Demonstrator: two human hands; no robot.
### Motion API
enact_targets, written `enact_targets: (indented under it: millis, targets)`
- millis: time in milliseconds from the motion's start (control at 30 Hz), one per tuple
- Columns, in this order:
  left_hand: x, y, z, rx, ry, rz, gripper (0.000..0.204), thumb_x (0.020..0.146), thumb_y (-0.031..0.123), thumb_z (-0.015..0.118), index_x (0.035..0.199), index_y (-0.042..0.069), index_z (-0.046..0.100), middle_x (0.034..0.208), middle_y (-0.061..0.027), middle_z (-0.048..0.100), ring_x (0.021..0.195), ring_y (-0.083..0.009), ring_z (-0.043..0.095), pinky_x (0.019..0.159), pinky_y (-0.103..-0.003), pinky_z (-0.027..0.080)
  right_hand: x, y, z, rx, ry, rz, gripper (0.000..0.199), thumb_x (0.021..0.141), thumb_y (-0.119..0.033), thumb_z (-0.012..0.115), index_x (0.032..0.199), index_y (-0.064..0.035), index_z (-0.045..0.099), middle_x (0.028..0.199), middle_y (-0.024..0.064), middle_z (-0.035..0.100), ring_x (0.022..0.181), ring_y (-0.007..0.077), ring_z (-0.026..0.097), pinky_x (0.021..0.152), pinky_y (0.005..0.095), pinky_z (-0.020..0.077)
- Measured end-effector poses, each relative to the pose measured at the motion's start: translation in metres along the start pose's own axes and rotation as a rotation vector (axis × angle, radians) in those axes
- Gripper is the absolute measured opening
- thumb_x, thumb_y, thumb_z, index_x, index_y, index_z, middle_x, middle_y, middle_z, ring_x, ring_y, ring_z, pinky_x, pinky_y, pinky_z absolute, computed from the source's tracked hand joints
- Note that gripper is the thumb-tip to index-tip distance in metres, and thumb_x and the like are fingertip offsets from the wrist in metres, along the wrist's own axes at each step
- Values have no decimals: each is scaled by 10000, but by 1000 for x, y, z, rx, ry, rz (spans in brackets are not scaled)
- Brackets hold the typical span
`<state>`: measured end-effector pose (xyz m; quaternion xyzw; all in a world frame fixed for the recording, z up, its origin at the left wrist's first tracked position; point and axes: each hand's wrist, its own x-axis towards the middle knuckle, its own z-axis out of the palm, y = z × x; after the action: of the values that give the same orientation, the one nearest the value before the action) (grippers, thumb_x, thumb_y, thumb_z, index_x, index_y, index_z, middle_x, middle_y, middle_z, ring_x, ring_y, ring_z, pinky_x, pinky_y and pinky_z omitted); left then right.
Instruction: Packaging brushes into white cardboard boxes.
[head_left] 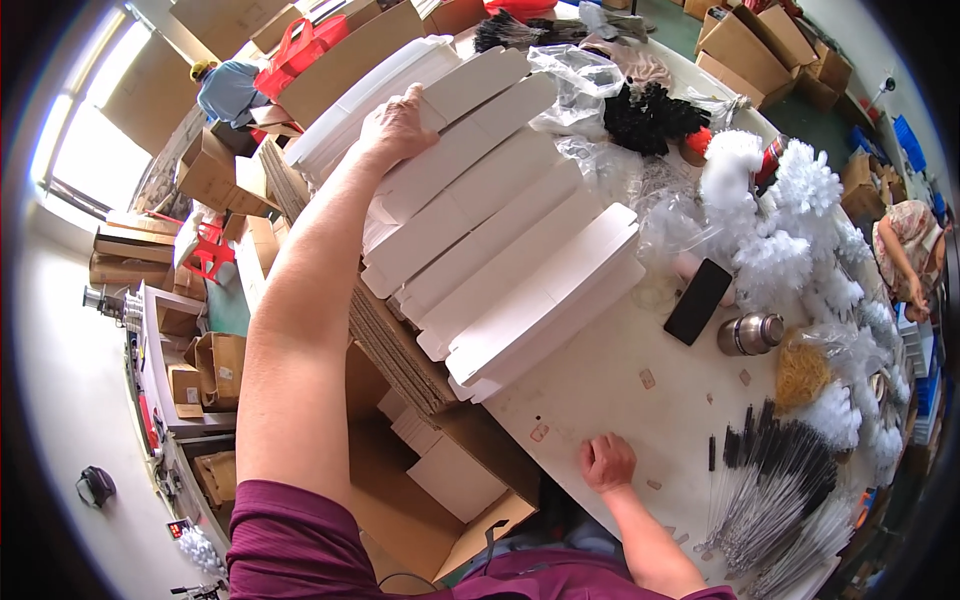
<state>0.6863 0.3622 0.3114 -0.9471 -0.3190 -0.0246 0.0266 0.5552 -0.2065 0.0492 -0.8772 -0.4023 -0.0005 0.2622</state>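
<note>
A white worktop [610,380] fills the middle of the view, crowded on its far and right sides. The biggest thing on it is a fanned row of flat white cartons [490,240], long folded boxes overlapping one another from the far left corner down toward the near edge, with a pile of brown corrugated sheets [395,345] beneath their near side. To the right lies a heap of white fluffy tufts [790,230], with a black fluffy bunch [650,115] and crumpled clear plastic bags [580,90] beyond it. At the lower right a bundle of thin black and silver rods [775,485] is spread out. Below the worktop's left edge an open brown cardboard box [440,490] holds more white cartons. A black phone [697,301] lies just beside a steel flask [750,334].

The left hand [398,128] reaches far out, its grip spread flat, palm down, on the cartons at the far end of the row. The right hand [606,462] rests on the bare worktop near the edge, curled into a loose fist, holding nothing visible.
</note>
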Motion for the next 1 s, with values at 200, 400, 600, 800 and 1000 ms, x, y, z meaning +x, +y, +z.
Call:
enact_targets:
  millis: [200,400,600,800,1000]
  targets:
    - [3,6,2,31,15,-23,845,785,334,724,1525,70,413,1348,-236,624,1259,-351,623,1061,-422,511,-2,0,0,-21,-12,5,212,821,-180,690,695,-109,534,710,89,528,649,305,591,580,443,473]
    - [15,5,2,48,14,6,717,769,270,711,1408,33,490,1249,-234,682,1197,-364,660,1030,-428,529,-1,0,1,-14,-18,13,228,818,-189,693,684,-111,526,716,87,530,643,301,590,578,442,475]
    - [18,-3,5,-31,106,-5,627,706,285,709,1254,15,568,1105,-236,728,1098,-391,696,958,-468,549,-2,0,0,-12,-42,20,224,817,-199,700,697,-115,530,722,84,532,644,298,592,578,439,479]
    - [16,-18,6,-100,192,-72,747,696,326,716,1346,-6,561,1082,-253,733,1057,-387,712,946,-467,553,-1,-1,0,-17,-38,18,224,815,-202,701,699,-115,530,722,85,531,655,300,596,579,440,481]
    - [11,-27,-1,-114,236,-49,741,693,338,741,1331,-6,585,1039,-249,739,1016,-382,723,923,-464,560,-2,1,2,-15,-33,16,231,819,-210,697,695,-111,529,724,88,531,658,304,597,581,439,483]
